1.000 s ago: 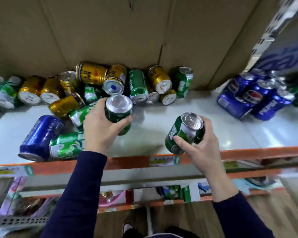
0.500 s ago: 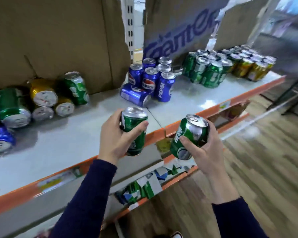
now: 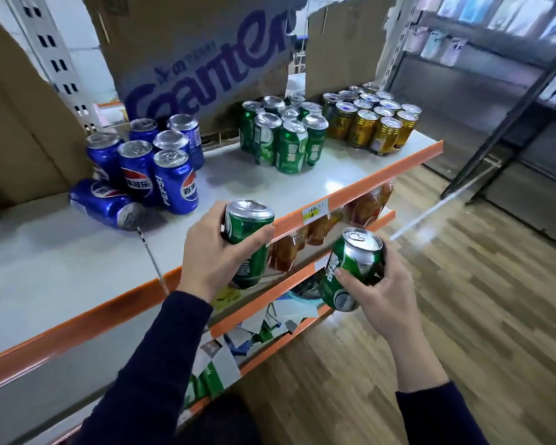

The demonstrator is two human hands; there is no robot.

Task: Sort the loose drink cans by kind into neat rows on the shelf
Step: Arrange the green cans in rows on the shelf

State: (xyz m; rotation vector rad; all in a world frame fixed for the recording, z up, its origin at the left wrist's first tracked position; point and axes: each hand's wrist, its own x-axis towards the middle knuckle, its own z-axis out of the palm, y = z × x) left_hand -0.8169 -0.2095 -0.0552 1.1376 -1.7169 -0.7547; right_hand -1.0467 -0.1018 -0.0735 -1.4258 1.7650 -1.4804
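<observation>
Bright, even overhead light fills the scene, leaving a pale glare patch on the white shelf [image 3: 331,187], glints on the lids of the blue Pepsi cans [image 3: 161,165] and a white streak on the wooden floor [image 3: 463,284]; shadows beside the cans are soft. The middle is sharpest: the upright green can [image 3: 252,268] in the left hand [image 3: 212,255] and the tilted green can [image 3: 357,252] in the right hand [image 3: 385,293] read crisply. Toward the edges the wide lens bends the shelf's orange lip and the dark rack [image 3: 495,123], and the cardboard [image 3: 20,139] at far left smears into blur.
</observation>
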